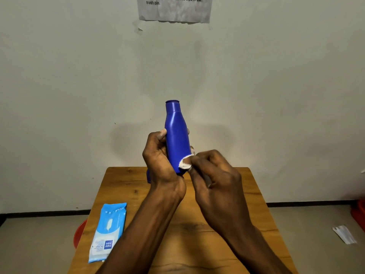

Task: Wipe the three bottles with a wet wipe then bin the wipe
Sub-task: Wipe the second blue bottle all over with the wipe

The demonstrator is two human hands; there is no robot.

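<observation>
Bottle first: we hold the blue one up off the surface, upright with a slight lean, cap uppermost, so that its whole body turns freely toward us instead of being pinned against the wood. Our left hand has its grip wrapped round the lower half, thumb on the near left flank and fingertips just showing past the far right edge, which steadies it while leaving the base and the right side bare for rubbing. Our right hand pinches a bunched white wet wipe and presses it against the bottle's lower right side, close to the bottom. The bottle looks like smooth matt plastic, a narrow shoulder tapering into a short collar and flat cap, a shape that should slide easily under damp cloth; the wipe is soft, crumpled and small in the fingers. Behind our left wrist a sliver of another blue thing stands on the surface, probably a second bottle (we cannot make out a third). The wipes pack, glossy pale blue film with a resealable flap, lies flat at the left edge of the grained wooden surface, within easy reach. Something red and rounded peeks out below that edge on the floor, perhaps the bin, though we cannot be sure.
</observation>
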